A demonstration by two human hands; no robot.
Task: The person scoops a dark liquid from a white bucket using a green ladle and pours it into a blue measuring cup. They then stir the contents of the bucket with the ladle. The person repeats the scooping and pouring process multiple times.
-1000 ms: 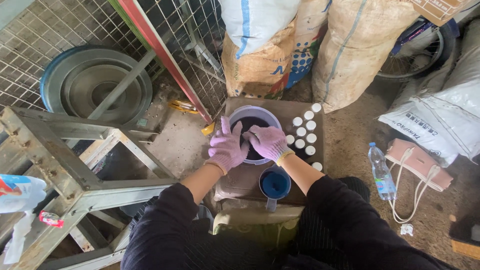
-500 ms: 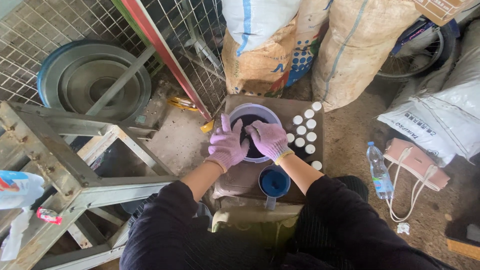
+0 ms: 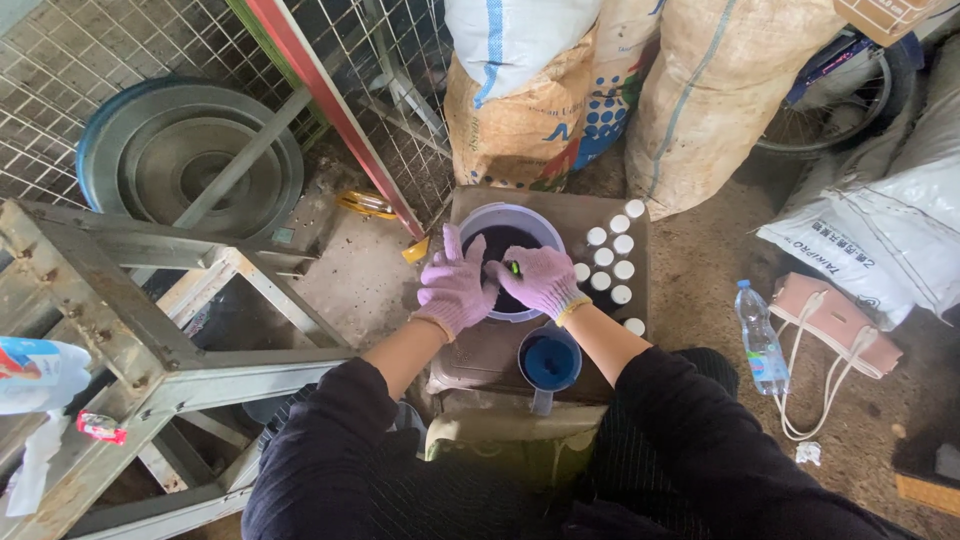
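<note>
Purple-gloved, working over a white tub [image 3: 510,222] of dark matter on a brown stand [image 3: 470,352]: left hand [image 3: 455,288] spread loosely on the rim, right hand [image 3: 541,276] pinching a small green bit [image 3: 516,268]; blue cup [image 3: 549,362] just below, white caps [image 3: 613,262] beside.

Plastic water bottle [image 3: 760,337] beside pink bag [image 3: 833,326] on ground, right; sacks [image 3: 520,110] behind; metal basin [image 3: 190,165] upper left.

We see a round white bowl [image 3: 510,222] of dark soil, upright, near the brown bench's [image 3: 560,205] far left corner.
</note>
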